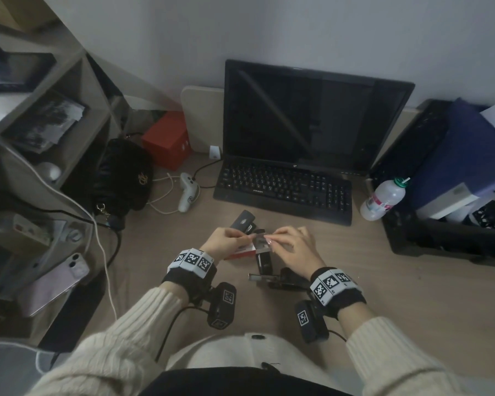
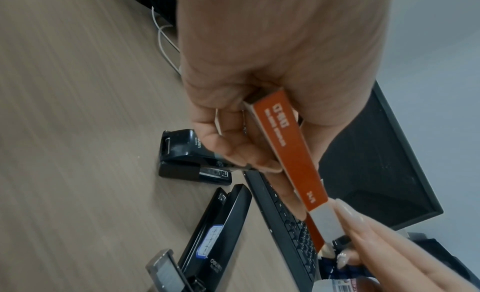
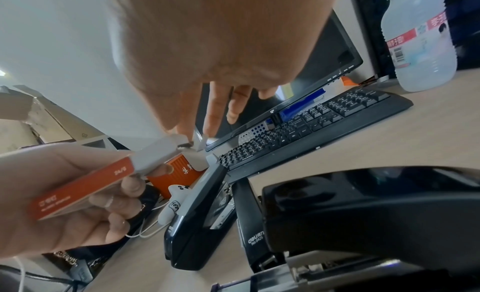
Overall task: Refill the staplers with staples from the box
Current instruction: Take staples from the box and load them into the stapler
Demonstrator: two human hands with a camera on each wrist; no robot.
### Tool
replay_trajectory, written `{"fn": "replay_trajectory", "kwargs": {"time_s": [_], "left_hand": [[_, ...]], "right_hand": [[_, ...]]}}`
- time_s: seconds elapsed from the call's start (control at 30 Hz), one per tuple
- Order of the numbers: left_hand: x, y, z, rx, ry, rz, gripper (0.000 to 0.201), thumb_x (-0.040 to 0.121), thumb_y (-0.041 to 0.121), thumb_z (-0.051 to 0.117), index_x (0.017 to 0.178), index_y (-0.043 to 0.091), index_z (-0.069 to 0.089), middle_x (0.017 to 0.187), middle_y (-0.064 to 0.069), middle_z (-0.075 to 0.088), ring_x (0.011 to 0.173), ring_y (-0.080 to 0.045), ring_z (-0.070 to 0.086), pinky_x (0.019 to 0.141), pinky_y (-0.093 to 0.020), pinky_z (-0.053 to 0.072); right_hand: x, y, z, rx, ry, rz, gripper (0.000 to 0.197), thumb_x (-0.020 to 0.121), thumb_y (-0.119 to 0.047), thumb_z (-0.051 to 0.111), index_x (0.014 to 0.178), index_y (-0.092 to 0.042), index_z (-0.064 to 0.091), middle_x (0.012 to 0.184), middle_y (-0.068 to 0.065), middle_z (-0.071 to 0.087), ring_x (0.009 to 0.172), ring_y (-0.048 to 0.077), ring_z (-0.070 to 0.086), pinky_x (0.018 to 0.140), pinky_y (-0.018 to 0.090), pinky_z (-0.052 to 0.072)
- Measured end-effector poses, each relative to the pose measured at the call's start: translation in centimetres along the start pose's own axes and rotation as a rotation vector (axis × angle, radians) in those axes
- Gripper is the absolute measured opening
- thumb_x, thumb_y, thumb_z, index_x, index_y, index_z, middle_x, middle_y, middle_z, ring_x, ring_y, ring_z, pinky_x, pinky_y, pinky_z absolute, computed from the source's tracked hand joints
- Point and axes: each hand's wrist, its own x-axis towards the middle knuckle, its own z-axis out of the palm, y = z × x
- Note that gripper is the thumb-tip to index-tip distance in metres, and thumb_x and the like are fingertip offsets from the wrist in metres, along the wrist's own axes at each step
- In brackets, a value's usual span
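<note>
Staple box (image 2: 288, 151) held above counter (image 1: 383, 281): left hand (image 1: 226, 241) fingers curled round red sleeve, right hand (image 1: 292, 247) pinching grey inner tray end. Staplers (image 2: 215, 233) open below.

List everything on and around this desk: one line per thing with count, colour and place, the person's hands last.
staple box: 1, orange-red sleeve with grey inner tray, held above the desk centre
staplers: 3, black, lying opened on the desk near the hands
keyboard: 1, black, behind the staplers
monitor: 1, black, screen off, behind the keyboard
water bottle: 1, clear with red-white label, right of the keyboard
handbag: 1, black, left of the keyboard
red box: 1, behind the handbag
controller: 1, white, between handbag and keyboard
phone: 1, pale pink, far left
left hand: grips the sleeve
right hand: pinches the tray end
</note>
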Motion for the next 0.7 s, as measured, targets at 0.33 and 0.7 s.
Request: {"fn": "replay_trajectory", "kwargs": {"time_s": [0.33, 0.7], "left_hand": [[-0.62, 0.47, 0.13, 0.139, -0.057, 0.055, 0.024, 0.086, 0.039, 0.07, 0.088, 0.016, 0.076, 0.075, -0.001, 0.063, 0.068, -0.01, 0.053, 0.061, -0.019, 0.042], [-0.44, 0.3, 0.17, 0.111, -0.082, 0.037, 0.035, 0.085, 0.045, 0.07, 0.092, 0.011, 0.075, 0.08, -0.009, 0.068, 0.072, -0.016, 0.057, 0.065, -0.028, 0.044]], "right_hand": [[0.54, -0.02, 0.3, 0.062, -0.011, 0.045, 0.023, 0.077, -0.053, 0.07, 0.085, -0.032, 0.074, 0.096, -0.02, 0.059, 0.1, 0.007, 0.037, 0.09, 0.031, 0.029], [0.51, 0.06, 0.55, 0.099, 0.088, -0.055, 0.017, 0.085, -0.033, 0.069, 0.082, -0.016, 0.072, 0.092, -0.009, 0.064, 0.09, 0.015, 0.054, 0.084, 0.03, 0.04]]}}
